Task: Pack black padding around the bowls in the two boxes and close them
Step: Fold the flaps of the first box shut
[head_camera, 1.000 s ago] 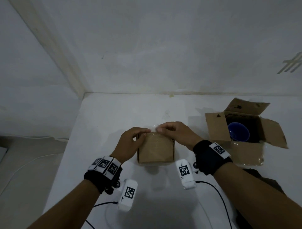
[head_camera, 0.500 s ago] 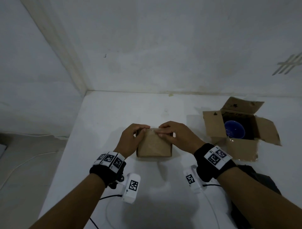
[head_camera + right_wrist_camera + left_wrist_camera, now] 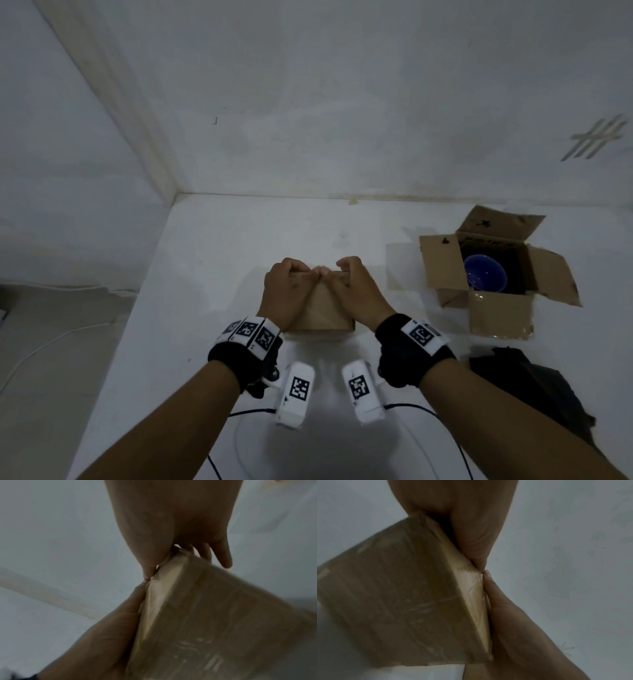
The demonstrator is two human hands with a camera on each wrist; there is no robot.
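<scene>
At the centre of the head view, the closed cardboard box is gripped by both hands: the left hand and the right hand are curled over its far top edge, thumbs meeting. It rests on the white worktop. At right, the open box holds a blue bowl. Black padding lies at lower right.

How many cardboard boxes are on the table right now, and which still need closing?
2. The closed box sits front centre, gripped by the left hand and right hand. The open box stands far right, flaps spread, blue bowl inside.
</scene>
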